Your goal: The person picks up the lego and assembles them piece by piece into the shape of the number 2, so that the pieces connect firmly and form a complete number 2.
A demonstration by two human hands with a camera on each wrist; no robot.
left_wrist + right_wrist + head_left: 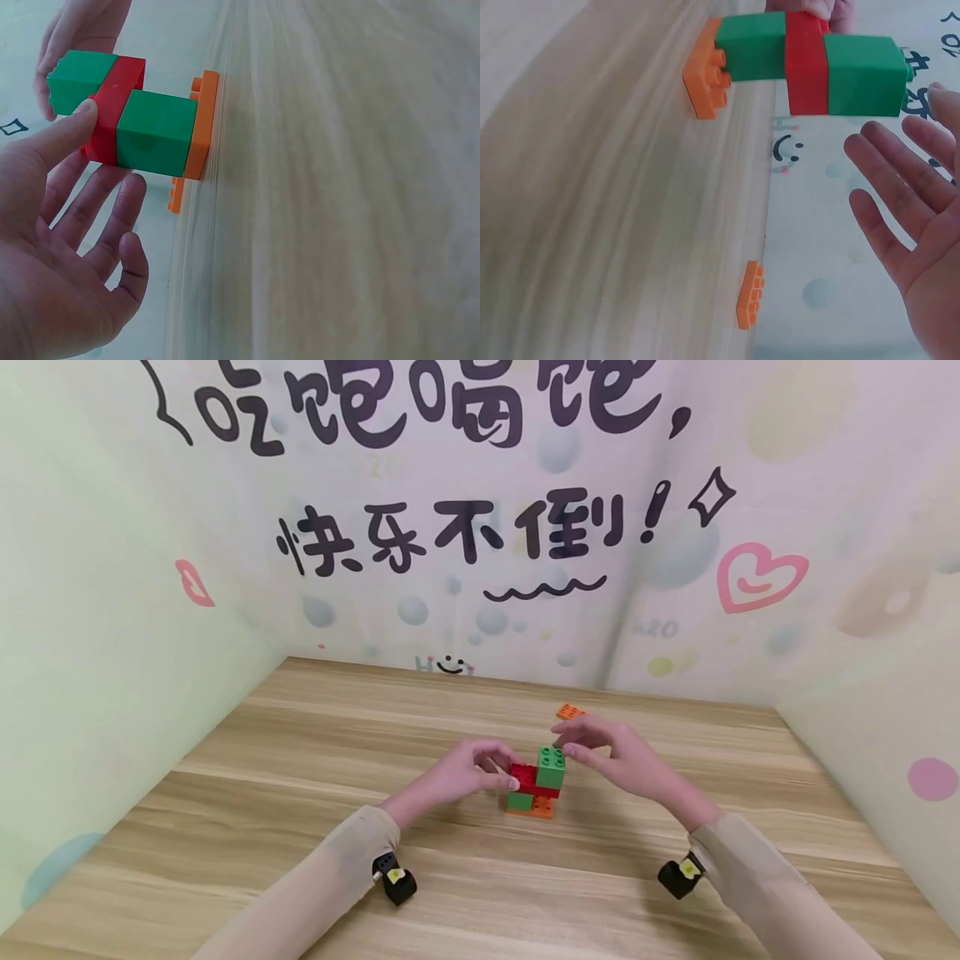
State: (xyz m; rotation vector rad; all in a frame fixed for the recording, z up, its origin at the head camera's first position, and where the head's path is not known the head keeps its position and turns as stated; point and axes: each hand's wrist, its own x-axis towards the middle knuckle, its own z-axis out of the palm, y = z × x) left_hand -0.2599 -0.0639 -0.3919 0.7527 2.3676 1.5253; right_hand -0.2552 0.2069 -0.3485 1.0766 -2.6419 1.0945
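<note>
A small stack of toy building blocks stands on the table. At its bottom lies an orange plate (702, 71), with a lower green block (156, 133) on one side of it. A flat red block (807, 67) spans above, and an upper green block (551, 768) sits on the red one's right end, studs up. My left hand (474, 768) pinches the red block's left end between thumb and fingers. Beside the upper green block, my right hand (611, 756) has its fingers spread and loosely bent; in the right wrist view they hold nothing and stand apart from the block.
A loose orange plate (570, 712) lies behind the stack, near the right hand. The wooden table (337, 727) ends at a printed curtain wall (375, 627) at the back, with walls at both sides.
</note>
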